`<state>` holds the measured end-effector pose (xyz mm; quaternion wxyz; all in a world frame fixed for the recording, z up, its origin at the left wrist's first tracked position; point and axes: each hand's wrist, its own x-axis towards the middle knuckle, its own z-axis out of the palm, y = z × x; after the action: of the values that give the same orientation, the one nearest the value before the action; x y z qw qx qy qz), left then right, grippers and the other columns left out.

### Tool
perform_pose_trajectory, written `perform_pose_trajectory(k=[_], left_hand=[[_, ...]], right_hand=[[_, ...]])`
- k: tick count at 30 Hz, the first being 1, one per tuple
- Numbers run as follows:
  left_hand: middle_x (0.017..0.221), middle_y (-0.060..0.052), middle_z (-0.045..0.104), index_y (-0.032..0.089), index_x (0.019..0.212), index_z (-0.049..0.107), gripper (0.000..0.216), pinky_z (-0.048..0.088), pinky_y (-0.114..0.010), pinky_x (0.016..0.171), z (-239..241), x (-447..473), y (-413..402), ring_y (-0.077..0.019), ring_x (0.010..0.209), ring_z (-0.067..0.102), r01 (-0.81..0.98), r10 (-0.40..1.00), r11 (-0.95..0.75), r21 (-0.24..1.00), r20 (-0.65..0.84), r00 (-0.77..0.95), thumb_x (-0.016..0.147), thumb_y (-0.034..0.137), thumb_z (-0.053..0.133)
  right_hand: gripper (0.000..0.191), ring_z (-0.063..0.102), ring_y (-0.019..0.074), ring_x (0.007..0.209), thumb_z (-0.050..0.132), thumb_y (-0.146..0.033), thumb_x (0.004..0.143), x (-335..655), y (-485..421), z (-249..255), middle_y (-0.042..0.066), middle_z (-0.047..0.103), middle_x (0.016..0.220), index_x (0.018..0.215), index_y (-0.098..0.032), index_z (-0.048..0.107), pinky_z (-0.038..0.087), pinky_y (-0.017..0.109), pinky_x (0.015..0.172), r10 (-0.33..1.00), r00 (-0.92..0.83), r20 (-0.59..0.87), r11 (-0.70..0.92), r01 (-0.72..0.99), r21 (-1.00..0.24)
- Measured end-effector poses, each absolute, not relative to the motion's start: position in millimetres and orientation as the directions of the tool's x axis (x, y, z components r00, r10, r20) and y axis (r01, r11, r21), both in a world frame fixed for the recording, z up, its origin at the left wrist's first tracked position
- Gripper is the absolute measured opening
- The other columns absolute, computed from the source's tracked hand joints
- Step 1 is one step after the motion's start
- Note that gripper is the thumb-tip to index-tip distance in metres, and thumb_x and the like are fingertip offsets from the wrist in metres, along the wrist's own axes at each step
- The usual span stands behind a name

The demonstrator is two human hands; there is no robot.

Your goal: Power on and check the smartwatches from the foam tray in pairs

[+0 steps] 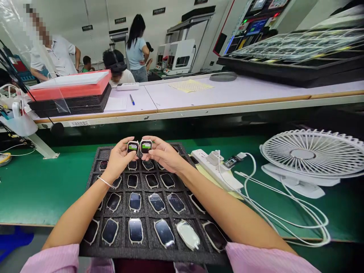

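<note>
My left hand (121, 158) pinches a smartwatch case (132, 147) without a strap, its screen lit with a green band. Right beside it, my right hand (164, 153) grips a second smartwatch case (146, 146) showing a similar lit screen. Both are held upright, side by side, above the far part of a black foam tray (148, 250). Rows of similar watch cases with dark screens lie in the tray's compartments, among them a dark-screened case (135, 230) in the front row. One watch case (188, 234) there looks pale. My forearms hide some compartments.
On the green bench (68, 182), a white power strip (216, 168) with cables and a white fan (303, 153) stand at right. The raised shelf (176, 100) carries red and black foam trays (71, 91), a blue pen (132, 99) and stacked trays (295, 62). Several people are beyond.
</note>
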<state>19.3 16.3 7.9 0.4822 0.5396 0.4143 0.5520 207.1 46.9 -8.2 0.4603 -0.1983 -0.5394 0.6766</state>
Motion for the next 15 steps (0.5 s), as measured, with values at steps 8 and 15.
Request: perform_pose_trajectory(k=[8,15], left_hand=[[0.095,-0.002,0.069,0.017,0.116,0.063,0.046,0.056,-0.022,0.057,-0.3,19.8,17.9,-0.0082,0.059,0.066,-0.037,0.975,-0.214,0.976,0.216,0.048,0.072,0.024,0.076],[0.099,-0.003,0.070,0.018,0.120,0.062,0.049,0.060,-0.025,0.063,-1.3,19.8,14.8,-0.0097,0.061,0.068,-0.035,0.977,-0.196,0.980,0.199,0.079,0.073,0.023,0.076]], right_hand=[[0.038,0.070,0.0153,0.070,0.073,-0.027,0.084,210.4,48.2,-15.7,-0.001,0.068,0.083,0.119,-0.023,0.058,0.054,0.028,0.065,0.833,-0.513,0.208,-0.011,-0.391,-0.920],[0.044,0.069,0.0147,0.068,0.073,-0.019,0.076,213.2,49.0,-17.7,-0.001,0.069,0.085,0.117,-0.022,0.057,0.054,0.028,0.064,0.832,-0.512,0.212,-0.015,-0.405,-0.914]])
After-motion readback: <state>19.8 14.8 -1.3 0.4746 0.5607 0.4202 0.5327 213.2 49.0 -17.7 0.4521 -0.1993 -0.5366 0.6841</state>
